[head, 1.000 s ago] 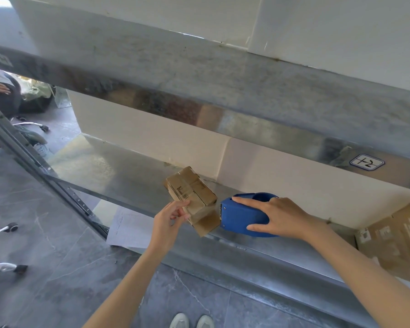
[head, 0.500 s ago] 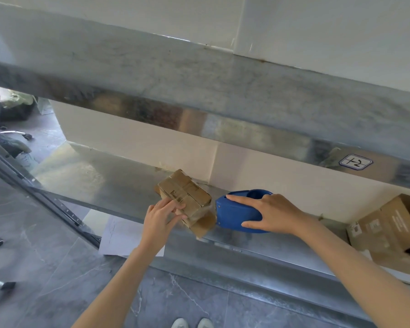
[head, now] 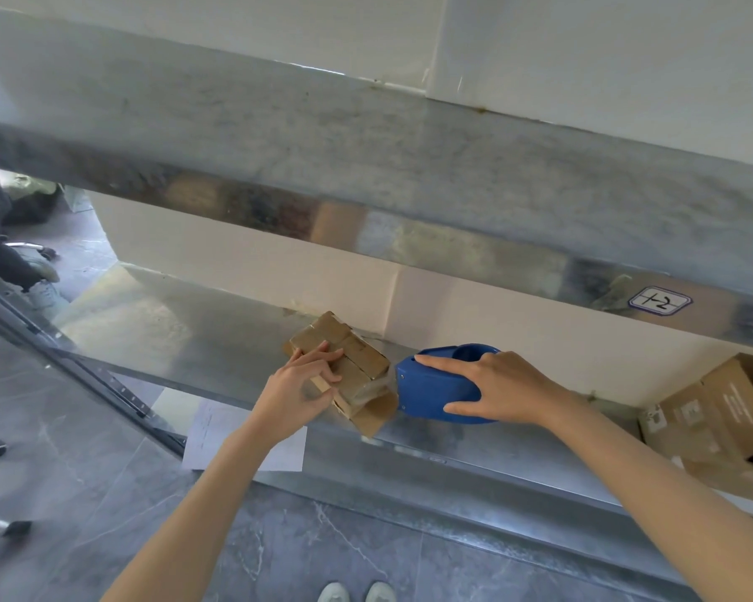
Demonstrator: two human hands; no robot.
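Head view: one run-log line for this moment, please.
left hand: holds small brown cardboard box | right hand: grips blue plastic tape dispenser at box's right end | box rests on grey metal shelf

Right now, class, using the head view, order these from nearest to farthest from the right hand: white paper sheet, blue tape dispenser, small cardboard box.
1. Blue tape dispenser, gripped by the right hand.
2. Small cardboard box, just left, held by the left hand.
3. White paper sheet, on the floor, lower left.

A small brown cardboard box (head: 342, 362) lies tilted on the metal shelf (head: 183, 332), one end flap open, clear tape across it. A blue tape dispenser (head: 438, 391) sits just beside its right end.
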